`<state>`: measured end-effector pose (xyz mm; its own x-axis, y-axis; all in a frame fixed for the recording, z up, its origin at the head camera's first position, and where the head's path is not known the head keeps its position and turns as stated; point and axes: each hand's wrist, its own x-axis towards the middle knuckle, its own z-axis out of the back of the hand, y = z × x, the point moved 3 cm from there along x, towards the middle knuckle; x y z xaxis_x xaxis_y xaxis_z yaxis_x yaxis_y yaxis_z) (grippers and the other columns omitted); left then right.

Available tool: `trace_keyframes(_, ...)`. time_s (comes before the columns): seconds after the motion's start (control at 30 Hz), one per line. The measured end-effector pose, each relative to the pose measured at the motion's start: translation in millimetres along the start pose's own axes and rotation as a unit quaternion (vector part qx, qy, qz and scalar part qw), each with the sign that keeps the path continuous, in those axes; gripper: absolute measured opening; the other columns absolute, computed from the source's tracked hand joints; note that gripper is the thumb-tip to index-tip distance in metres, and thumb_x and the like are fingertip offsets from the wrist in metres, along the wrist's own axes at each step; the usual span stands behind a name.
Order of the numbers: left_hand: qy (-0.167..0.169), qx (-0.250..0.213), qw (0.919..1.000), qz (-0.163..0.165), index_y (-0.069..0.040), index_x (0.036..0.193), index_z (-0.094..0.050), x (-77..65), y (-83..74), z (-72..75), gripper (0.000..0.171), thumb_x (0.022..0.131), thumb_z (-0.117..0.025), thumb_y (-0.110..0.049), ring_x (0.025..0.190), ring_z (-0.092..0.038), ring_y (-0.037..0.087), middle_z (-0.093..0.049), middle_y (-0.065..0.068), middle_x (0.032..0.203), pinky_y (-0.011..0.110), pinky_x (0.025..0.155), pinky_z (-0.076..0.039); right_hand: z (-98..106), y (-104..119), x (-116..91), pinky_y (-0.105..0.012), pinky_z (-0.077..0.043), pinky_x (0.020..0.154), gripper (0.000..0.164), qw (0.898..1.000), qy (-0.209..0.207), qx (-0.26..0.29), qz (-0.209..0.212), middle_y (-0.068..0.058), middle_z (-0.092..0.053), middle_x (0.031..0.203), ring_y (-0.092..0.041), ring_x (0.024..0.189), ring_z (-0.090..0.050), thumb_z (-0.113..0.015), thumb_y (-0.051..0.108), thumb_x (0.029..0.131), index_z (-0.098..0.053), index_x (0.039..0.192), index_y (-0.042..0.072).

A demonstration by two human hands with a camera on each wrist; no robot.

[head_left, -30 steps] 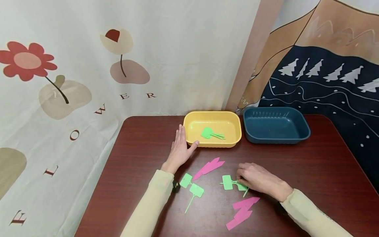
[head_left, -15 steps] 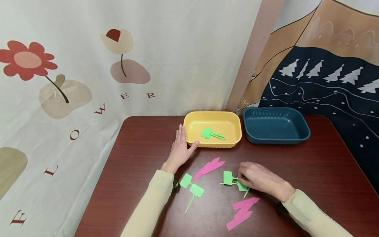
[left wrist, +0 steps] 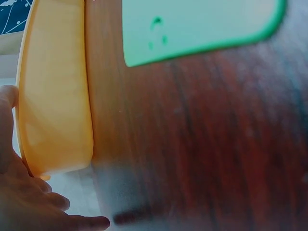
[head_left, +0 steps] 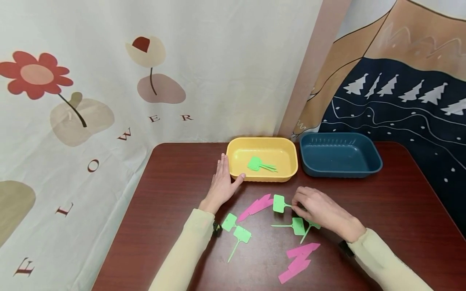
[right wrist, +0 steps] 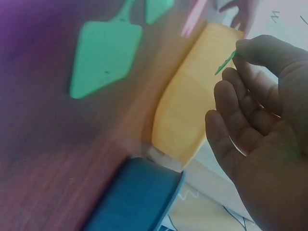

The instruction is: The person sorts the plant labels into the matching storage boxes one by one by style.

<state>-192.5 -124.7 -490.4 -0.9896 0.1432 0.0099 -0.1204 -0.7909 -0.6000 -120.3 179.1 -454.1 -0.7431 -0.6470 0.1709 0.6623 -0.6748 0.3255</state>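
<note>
Where the right hand [head_left: 322, 208] pinches: thumb and forefinger meet on the stem of the held green plant label [head_left: 278, 203]; the other fingers are loosely curled and hold nothing visible.
Held label, position: left of the right fingertips in the head view, its long axis roughly left to right, blade leftward, stem end in the grip; it appears raised off the table [head_left: 174, 182].
Held label to yellow tray [head_left: 285, 151]: outside it, on the person's side of its near wall. The right hand has the label; the left hand [head_left: 220, 186] is nearer the tray.
Left hand: fingers straight along the tray's left end, thumb at the near corner, nothing gripped.
Tray contents: a fanned pile of green labels [head_left: 255, 163], stems to the right. The blue tray [head_left: 340, 155] is just beside, on the right.
Loose labels: 2 green by the right hand, 1 of them partly covered; 2 green near the left wrist; pink labels [head_left: 256, 206] in 2 clusters.
Right wrist view: shows the pinch from the palm side and the held label nearly edge-on, both hidden from the head view.
Left wrist view: shows the tray's outer wall and a blurred green blade; which label this is, cannot be told.
</note>
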Motion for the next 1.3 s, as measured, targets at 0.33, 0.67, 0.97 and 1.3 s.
trace_keyframes(0.33, -0.001, 0.002, 1.0, -0.002, -0.001, 0.166, -0.001, 1.4, 0.3, -0.8, 0.101, 0.102, -0.053, -0.059, 0.159, -0.004, 0.035, 0.002, 0.014, 0.174, 0.067, 0.117, -0.024, 11.3, -4.0, 18.7, -0.029, -0.056, 0.073, 0.016, 0.999, -0.044, 0.007, -0.005, 0.008, -0.058, 0.088, -0.007, 0.081, -0.055, -0.086, 0.014, 0.085, -0.072, 0.089, 0.018)
trace_keyframes(0.67, 0.0, 0.0, 1.0, -0.001, -0.002, 0.166, 0.0, 0.6, 1.6, -1.5, 0.101, 0.102, -0.054, -0.059, 0.159, -0.005, 0.037, 0.003, 0.013, 0.174, 0.067, 0.117, -0.024, 26.3, -10.6, 49.4, -0.032, -0.053, 0.071, 0.009, 0.996, -0.08, 0.017, -0.031, 0.003, -0.063, 0.088, -0.013, 0.079, -0.056, -0.082, 0.014, 0.088, -0.073, 0.09, 0.013)
trace_keyframes(0.97, 0.002, -0.001, 1.0, 0.001, -0.003, 0.166, 0.001, 0.2, 2.3, -1.4, 0.101, 0.102, -0.053, -0.06, 0.159, -0.003, 0.036, 0.007, 0.009, 0.174, 0.067, 0.118, -0.023, 28.8, -15.6, 73.7, -0.034, -0.053, 0.074, 0.004, 0.995, -0.072, 0.021, -0.067, -0.001, -0.064, 0.089, -0.017, 0.081, -0.056, -0.076, 0.013, 0.092, -0.074, 0.093, 0.011)
trace_keyframes(1.3, -0.004, 0.005, 1.0, -0.003, -0.001, 0.165, 0.0, -0.4, 1.6, -1.7, 0.101, 0.102, -0.054, -0.058, 0.158, -0.006, 0.037, 0.001, 0.014, 0.174, 0.067, 0.117, -0.025, 31.0, -17.6, 102.9, -0.035, -0.052, 0.071, 0.007, 0.994, -0.042, 0.021, -0.096, -0.003, -0.063, 0.09, -0.02, 0.079, -0.057, -0.074, 0.016, 0.094, -0.075, 0.094, 0.009)
